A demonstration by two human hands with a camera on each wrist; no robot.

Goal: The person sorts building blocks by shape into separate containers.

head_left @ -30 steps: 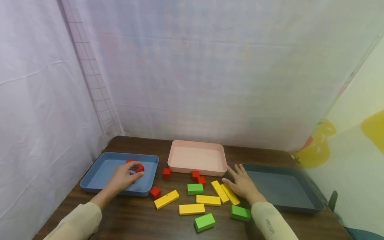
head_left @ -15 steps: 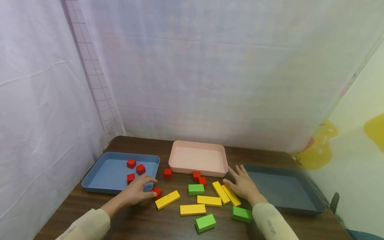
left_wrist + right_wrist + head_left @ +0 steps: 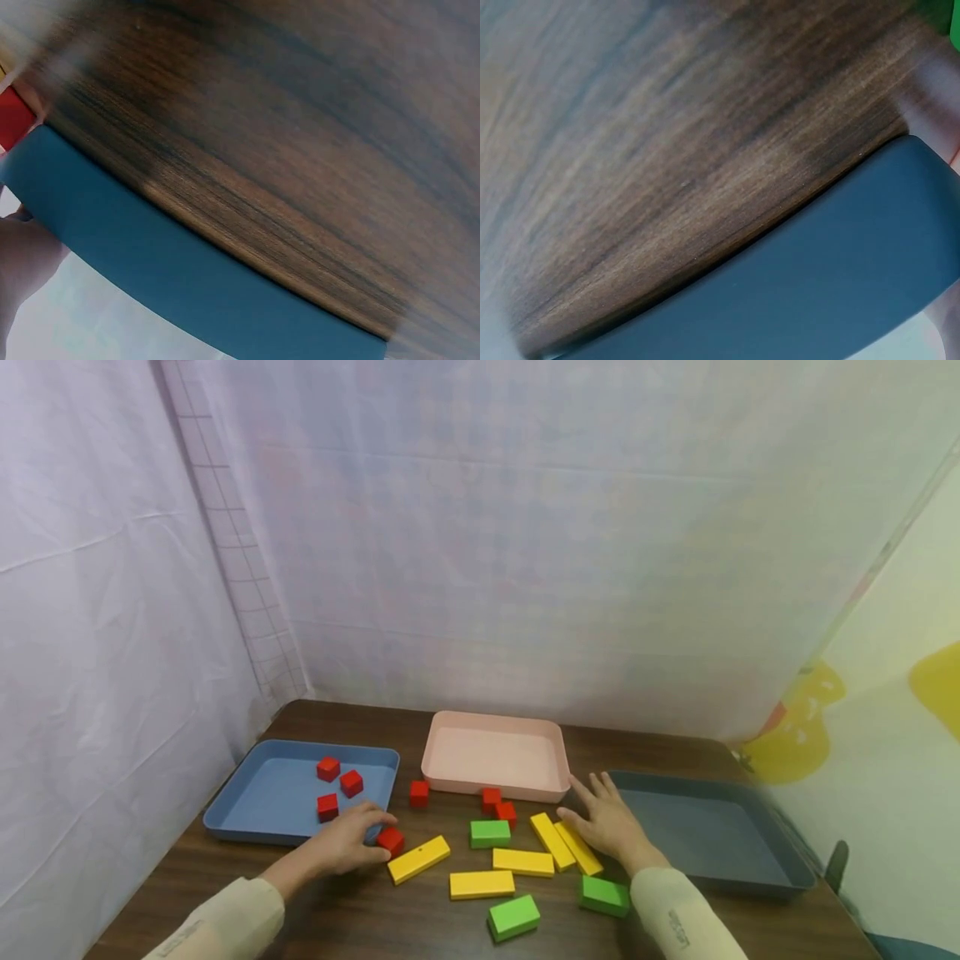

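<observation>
My left hand (image 3: 348, 839) is at a red cube (image 3: 391, 842) just outside the blue tray's near right corner, thumb and fingers pinching it. Part of this red cube (image 3: 13, 120) shows at the left edge of the left wrist view. Inside the blue tray (image 3: 243, 814) lie three more red cubes. My right hand (image 3: 611, 827) is held low with fingers spread, between the pink tray (image 3: 491, 752) and the dark grey-blue tray (image 3: 705, 835). Its thumb is close to two yellow blocks (image 3: 551, 841) lying side by side. Nothing shows in its grasp.
Across the brown table lie more yellow blocks (image 3: 482, 885), several green blocks (image 3: 513, 918) and red cubes (image 3: 419, 793). Two of the red cubes stand against the pink tray's front wall. White curtains (image 3: 525, 568) hang behind the table and at the left.
My left hand has left the blue tray, releasing a red cube there, and has come right and nearer to the red cube outside the corner. The right hand stays put.
</observation>
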